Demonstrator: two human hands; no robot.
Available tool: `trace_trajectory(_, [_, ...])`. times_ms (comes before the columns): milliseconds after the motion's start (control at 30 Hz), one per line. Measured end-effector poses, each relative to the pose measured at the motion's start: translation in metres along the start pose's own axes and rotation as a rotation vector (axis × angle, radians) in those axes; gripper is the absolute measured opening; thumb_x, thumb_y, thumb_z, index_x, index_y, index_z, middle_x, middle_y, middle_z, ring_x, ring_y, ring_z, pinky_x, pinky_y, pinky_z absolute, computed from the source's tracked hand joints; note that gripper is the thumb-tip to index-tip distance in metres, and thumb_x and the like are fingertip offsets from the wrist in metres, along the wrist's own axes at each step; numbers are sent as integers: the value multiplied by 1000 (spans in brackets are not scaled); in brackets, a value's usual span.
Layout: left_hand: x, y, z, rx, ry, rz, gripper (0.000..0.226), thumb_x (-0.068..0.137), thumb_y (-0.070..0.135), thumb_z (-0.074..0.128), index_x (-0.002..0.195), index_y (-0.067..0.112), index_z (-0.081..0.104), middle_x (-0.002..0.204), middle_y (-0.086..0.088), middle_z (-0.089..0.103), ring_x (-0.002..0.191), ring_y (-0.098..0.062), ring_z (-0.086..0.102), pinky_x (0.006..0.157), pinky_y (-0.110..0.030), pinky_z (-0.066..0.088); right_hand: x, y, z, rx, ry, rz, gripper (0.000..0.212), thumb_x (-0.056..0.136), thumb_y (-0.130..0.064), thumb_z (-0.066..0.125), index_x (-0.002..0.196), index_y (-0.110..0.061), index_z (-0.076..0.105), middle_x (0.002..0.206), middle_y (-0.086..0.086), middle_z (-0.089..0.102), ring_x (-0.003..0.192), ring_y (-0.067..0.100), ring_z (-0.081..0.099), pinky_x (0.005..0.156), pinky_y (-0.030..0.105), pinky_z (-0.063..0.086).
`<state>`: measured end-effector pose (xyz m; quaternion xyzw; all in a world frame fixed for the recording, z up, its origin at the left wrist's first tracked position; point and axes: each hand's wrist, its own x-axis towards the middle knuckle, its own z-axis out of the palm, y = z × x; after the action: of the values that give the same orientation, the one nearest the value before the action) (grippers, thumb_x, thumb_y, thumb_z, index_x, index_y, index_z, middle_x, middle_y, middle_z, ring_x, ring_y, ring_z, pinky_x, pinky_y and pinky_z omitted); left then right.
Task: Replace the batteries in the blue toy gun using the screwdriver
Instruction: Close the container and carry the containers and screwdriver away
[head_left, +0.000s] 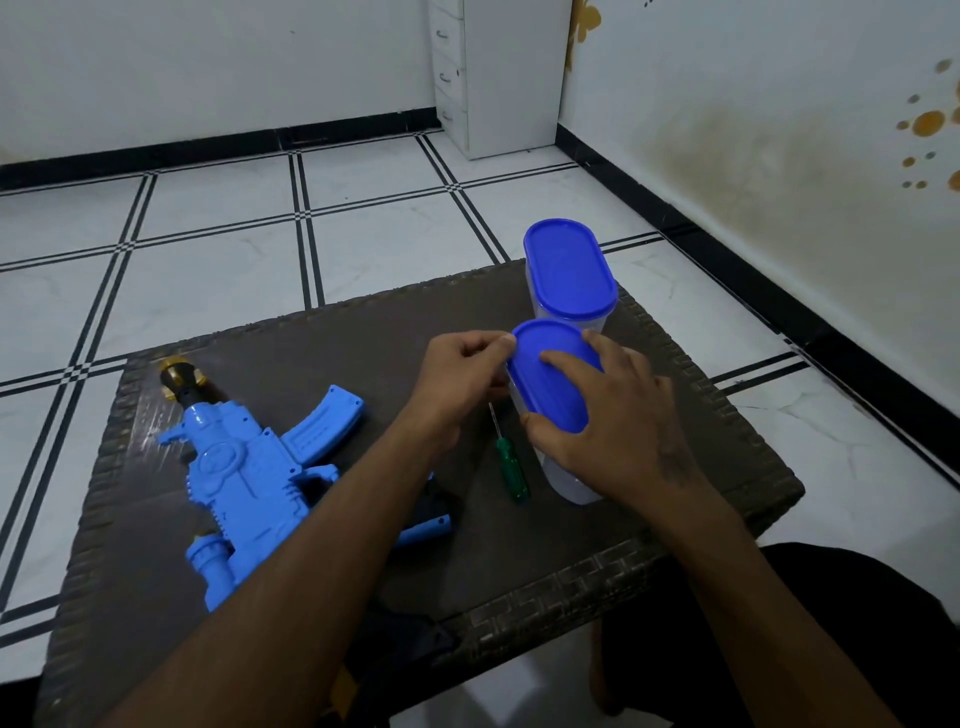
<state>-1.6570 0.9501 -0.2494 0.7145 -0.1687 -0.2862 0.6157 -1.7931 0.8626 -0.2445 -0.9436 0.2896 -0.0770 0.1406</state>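
Right hand (618, 415): curling round the near container (563, 467) from its right side, thumb hooking the near end of the lid (550, 376), forefinger lying flat across the lid top, other fingers wrapping the far edge.
Left hand (462, 374): fingers bending inward, fingertips (506, 342) pinching the lid's left rim at its far corner.
Near container: clear, standing upright on the table (701, 431), blue oval lid sitting on it; whether the lid is lifting at the pinched edge cannot be told.
Far container (569, 275): same kind, blue lid closed, standing just beyond the fingertips of both hands, touching or nearly touching the near one.
Screwdriver (509, 462): green handle, thin shaft, lying flat on the table just below the left hand's knuckles and just left of the right thumb, touched by neither hand.
Toy gun (239, 478): blue, lying flat well to the left of the left hand's fingers, partly passing under the left forearm, gold and black muzzle pointing away.
Batteries: not showing.
Table: dark, woven edge, carrying all the above.
Floor (363, 197): white tiles with black lines, lying beyond the table.
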Motion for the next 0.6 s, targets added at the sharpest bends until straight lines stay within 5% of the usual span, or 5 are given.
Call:
trace_trajectory(333, [11,8,-1,-132,48,-228,6,85,13,74,90,9,76,70,-4,73,55,-10,66,55,-22,55,-3,3,11,-47,-9,-64,70,89,-62,43,151,-34,25,164,5,15,149,24,19,114,46,28])
trace_trajectory(600, [16,3,3,18,77,-92,11,89,10,68,97,7,76,88,-11,75,79,-22,73,70,-36,62,-5,-1,12,-48,55,-56,74,81,-65,27,148,-34,31,160,5,25,144,24,28,109,46,35])
